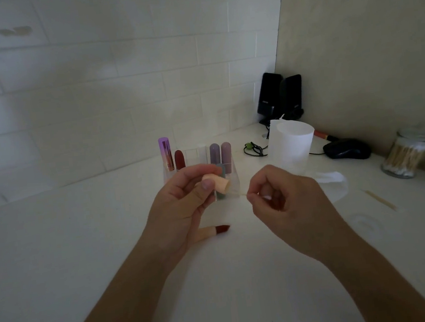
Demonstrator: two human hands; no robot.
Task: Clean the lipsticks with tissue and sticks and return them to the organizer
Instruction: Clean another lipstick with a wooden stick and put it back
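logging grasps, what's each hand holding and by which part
The left hand grips the peach lipstick cap by its closed end. The right hand pinches a thin stick at one end, tip toward the cap.

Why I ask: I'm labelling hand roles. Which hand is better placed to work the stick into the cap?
Right. The right hand pinches the stick, whose tip points toward the open end of the peach cap. The left hand holds that cap.
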